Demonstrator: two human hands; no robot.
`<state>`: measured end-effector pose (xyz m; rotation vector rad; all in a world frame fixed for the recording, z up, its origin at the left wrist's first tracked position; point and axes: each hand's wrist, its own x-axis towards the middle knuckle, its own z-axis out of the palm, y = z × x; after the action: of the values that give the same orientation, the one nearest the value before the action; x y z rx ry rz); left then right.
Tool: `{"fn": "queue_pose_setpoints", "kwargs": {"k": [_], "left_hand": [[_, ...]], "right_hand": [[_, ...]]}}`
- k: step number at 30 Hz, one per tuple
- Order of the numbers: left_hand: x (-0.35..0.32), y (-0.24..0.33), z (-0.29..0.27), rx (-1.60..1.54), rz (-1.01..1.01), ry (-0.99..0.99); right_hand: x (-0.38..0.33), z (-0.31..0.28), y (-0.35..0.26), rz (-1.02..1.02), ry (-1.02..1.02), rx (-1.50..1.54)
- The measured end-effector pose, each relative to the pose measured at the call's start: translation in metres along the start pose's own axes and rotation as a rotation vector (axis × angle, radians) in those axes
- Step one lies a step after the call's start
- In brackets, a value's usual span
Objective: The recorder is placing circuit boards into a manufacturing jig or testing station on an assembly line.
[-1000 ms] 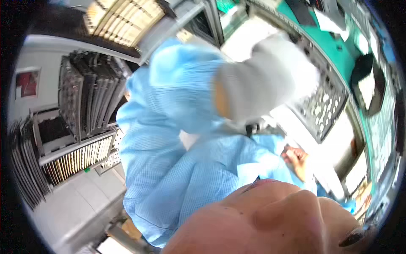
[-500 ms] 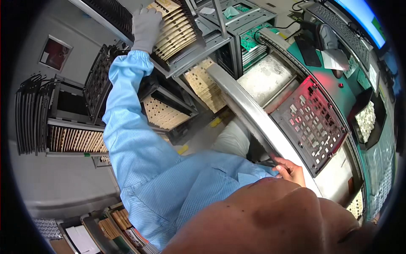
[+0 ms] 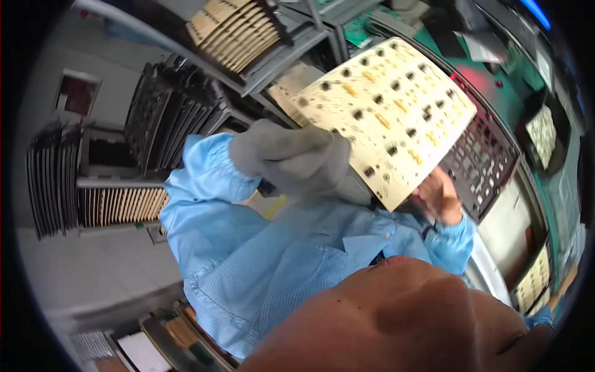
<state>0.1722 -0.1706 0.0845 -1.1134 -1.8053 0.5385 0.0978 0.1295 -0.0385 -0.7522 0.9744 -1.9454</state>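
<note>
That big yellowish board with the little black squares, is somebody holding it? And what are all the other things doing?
Pale circuit board: lifted, tilted, held along its lower edge.
Left hand: in a grey glove, gripping the board.
Right hand: bare, at the board's lower corner.
Rack of pale boards: full, boards standing side by side.
Dark trays: stacked upright on the shelf.

Cream panel [image 3: 387, 118] blocks the centre, gloved left hand [image 3: 297, 164] clamped at its 8 o'clock edge. Rack of cream boards [image 3: 238, 31] crowds 11 o'clock, dark tray racks [image 3: 167, 121] 9 o'clock. Black grid fixture [image 3: 486, 164] fills 3 o'clock. Right hand [image 3: 441, 197] wedged beneath the panel.
</note>
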Motion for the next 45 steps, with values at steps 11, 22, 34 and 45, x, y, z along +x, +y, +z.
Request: {"fn": "queue_pose_setpoints", "kwargs": {"k": [11,22,34,45], "left_hand": [[0.039,0.018,0.172,-0.811,-0.35,0.0],[0.007,0.062,0.228,-1.378,-1.043,-0.478],[-0.008,0.066,0.234,-1.317,-1.021,-0.279],[0.002,0.062,0.232,-1.41,-1.103,-0.29]], "right_hand": [[-0.027,-0.052,-0.025,-0.2,0.558,0.084],[0.02,-0.111,-0.096,-0.138,0.691,0.004],[0.052,-0.118,-0.1,-0.121,0.689,-0.101],[0.045,-0.152,-0.114,-0.159,0.554,0.131]]}}
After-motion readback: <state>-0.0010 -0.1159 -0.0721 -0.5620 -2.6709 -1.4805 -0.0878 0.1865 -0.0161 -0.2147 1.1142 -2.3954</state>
